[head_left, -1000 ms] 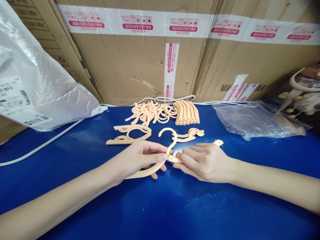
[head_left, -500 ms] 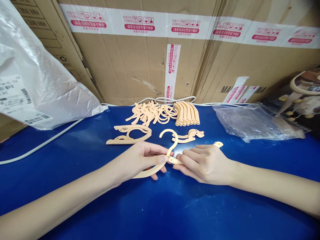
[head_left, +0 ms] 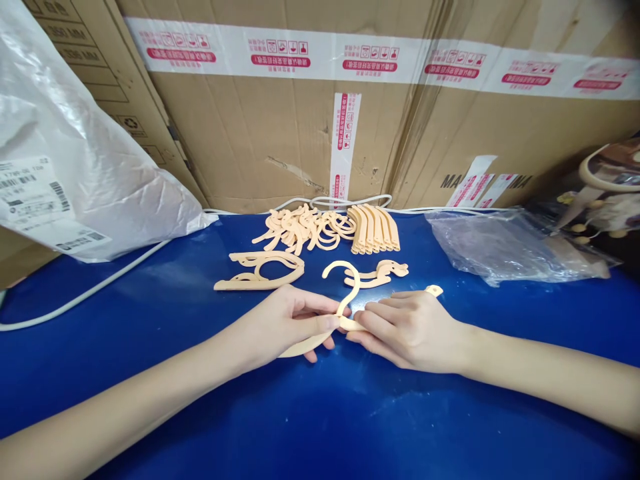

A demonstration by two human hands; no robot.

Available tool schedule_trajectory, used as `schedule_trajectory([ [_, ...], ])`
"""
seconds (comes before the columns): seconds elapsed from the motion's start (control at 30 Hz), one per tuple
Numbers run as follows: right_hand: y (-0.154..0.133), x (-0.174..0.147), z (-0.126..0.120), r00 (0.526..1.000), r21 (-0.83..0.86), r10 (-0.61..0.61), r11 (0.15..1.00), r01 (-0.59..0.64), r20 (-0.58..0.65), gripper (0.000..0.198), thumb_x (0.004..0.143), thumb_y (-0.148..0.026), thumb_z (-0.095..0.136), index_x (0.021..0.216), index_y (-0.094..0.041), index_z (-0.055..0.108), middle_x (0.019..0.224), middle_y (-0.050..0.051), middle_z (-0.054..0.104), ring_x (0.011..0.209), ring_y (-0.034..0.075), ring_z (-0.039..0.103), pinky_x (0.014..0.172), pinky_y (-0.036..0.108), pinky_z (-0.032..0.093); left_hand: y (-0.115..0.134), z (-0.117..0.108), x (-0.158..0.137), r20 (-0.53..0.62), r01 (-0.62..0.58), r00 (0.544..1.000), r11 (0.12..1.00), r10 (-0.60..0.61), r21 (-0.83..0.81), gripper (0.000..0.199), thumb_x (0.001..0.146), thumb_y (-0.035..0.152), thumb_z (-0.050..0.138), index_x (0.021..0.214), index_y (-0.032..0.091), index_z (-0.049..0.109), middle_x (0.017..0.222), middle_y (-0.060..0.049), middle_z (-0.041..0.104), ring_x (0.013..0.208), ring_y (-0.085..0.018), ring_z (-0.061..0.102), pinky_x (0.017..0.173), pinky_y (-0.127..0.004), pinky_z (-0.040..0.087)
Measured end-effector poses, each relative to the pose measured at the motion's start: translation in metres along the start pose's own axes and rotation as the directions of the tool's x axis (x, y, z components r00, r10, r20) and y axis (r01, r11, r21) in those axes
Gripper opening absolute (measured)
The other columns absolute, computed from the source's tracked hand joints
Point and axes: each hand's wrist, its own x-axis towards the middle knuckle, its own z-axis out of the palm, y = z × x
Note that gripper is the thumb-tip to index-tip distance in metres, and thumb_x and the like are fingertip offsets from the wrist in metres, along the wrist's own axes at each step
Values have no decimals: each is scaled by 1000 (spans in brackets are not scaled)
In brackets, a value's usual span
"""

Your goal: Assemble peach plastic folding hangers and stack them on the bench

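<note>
My left hand [head_left: 285, 327] pinches a beige curved hanger arm [head_left: 304, 348] together with the foot of a hanger hook [head_left: 350, 273], which stands up above the fingers. My right hand [head_left: 405, 330] is closed over a second hanger arm [head_left: 353, 325]; its far tip pokes out behind the knuckles. The inner end of that second arm touches the base of the hook, close to my left thumb. Whether the parts are locked together I cannot tell. Just beyond the hands lie a folded hanger [head_left: 260, 283] and some small animal-shaped pieces [head_left: 385, 272].
On the blue table [head_left: 320, 420], a pile of loose hooks and curved pieces [head_left: 300, 227] lies beside a row of hanger arms [head_left: 375, 229]. A clear plastic bag [head_left: 515, 243] is at right, a white parcel bag [head_left: 90, 147] at left. Cardboard boxes [head_left: 260, 133] wall off the back.
The inner end of the right-hand hanger arm has slid in against the hook's base. The hook and left-hand arm have shifted slightly right. Both hands keep their grip.
</note>
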Motion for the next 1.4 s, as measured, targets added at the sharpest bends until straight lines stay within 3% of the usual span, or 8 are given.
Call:
schedule_trajectory([
  [0.37,0,-1,-3,998,-67,-35,997,32,-43,36,97,-33,39,68,-16,53,53,-4,48,44,9,40,48,25,29,-3,3,-2,-3,-27,1000,999,27,-18,24,83,34,59,102,20,69,72,1,62,67,-11,58,54,-18,49],
  [0.63,1,-1,-5,999,-84,-34,996,30,-42,37,97,-32,37,67,-16,52,53,-4,49,44,8,39,48,24,30,-4,4,-1,-30,-16,999,1000,16,16,28,80,39,62,98,18,69,75,-1,63,76,-16,61,54,-21,51],
  [0.87,0,-3,-4,998,-97,-34,995,28,-56,35,97,-33,40,69,-16,54,55,-4,53,45,8,42,49,25,31,-5,3,0,-13,-21,1000,1000,21,1,33,82,38,62,109,20,66,72,0,64,73,-15,61,56,-21,52],
  [1.23,1,-1,-4,998,-92,-20,996,14,-63,36,97,-31,40,68,-17,53,54,-4,50,45,8,40,49,24,30,-1,4,-1,-5,-24,1000,998,25,60,24,84,36,57,94,18,70,69,0,62,63,-12,57,55,-21,49],
  [1.4,1,-1,-2,999,-72,-14,997,10,-52,37,97,-33,38,69,-17,55,55,-4,49,46,10,40,50,25,32,-6,2,-1,25,-59,998,996,58,62,28,85,38,56,97,17,69,85,-3,65,68,-12,58,54,-20,50],
])
